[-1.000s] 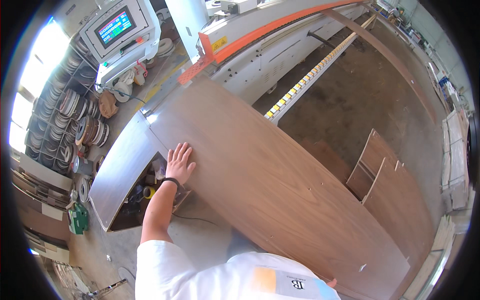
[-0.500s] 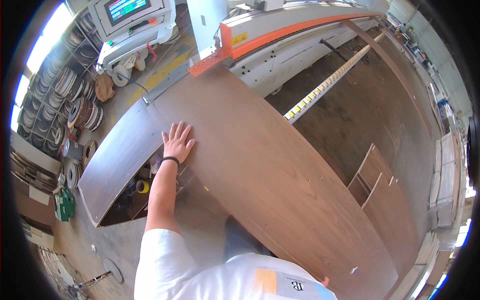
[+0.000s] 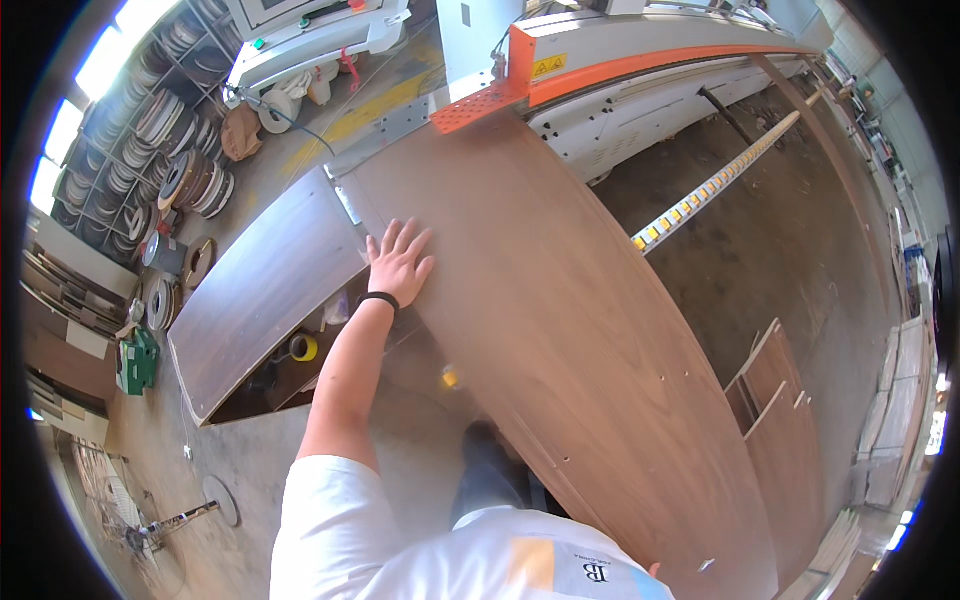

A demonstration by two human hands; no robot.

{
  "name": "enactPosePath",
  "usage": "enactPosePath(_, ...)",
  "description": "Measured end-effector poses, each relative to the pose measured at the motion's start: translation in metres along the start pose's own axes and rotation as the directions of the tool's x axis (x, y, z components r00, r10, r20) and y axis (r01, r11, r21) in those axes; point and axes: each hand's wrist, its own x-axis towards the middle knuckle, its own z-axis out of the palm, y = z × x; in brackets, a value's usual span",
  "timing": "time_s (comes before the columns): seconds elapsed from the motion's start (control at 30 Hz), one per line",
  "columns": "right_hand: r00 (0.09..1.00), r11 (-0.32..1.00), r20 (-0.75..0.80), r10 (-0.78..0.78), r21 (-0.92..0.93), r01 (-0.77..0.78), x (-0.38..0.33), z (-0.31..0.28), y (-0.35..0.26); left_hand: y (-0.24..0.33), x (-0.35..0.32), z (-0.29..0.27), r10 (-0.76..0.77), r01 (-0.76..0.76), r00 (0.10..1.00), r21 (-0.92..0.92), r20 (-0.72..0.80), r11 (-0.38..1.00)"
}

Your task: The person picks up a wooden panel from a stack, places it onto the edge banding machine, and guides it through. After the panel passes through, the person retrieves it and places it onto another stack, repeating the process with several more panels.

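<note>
A long brown wood-grain panel [image 3: 580,330] stretches from the machine's orange guard [image 3: 490,105] down to my body. My left hand [image 3: 398,268] lies flat on its left edge with the fingers spread, a dark band round the wrist. Of my right hand [image 3: 655,570] only a fingertip shows at the panel's near end, beside my shirt; the rest is hidden. Left of the panel stands a grey-topped cabinet [image 3: 265,285] with an open side. In it is a yellow tape roll [image 3: 303,347].
A grey-white machine [image 3: 600,135] runs along the far side, with its control console [image 3: 310,40] at the left. A rail with yellow blocks [image 3: 715,185] crosses to the right. Brown boards [image 3: 790,440] stand low at the right. Racks of edge-band rolls [image 3: 160,130] and a floor fan [image 3: 180,520] are at the left.
The view has shifted, so the machine, panel and cabinet sit further right. My left hand stays flat on the panel's left edge, and a metal strip by the cabinet's corner shows more.
</note>
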Motion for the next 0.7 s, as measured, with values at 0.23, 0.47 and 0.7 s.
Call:
enactPosePath(0.23,1.000,0.999,0.020,0.019,-0.029,-0.018,0.009,0.004,-0.027,0.025,0.033,0.005,-0.004,0.002,1.000,-0.052,-0.026,0.999)
enactPosePath(0.47,0.998,0.998,-0.005,0.060,0.031,-0.060,0.021,0.029,-0.066,0.071,0.080,0.025,0.004,-0.007,0.999,-0.064,-0.048,0.998)
enactPosePath(0.7,0.959,0.925,0.101,-0.265,0.309,0.223,0.062,0.050,-0.106,0.119,0.133,0.037,0.007,-0.014,0.997,-0.094,-0.071,0.995)
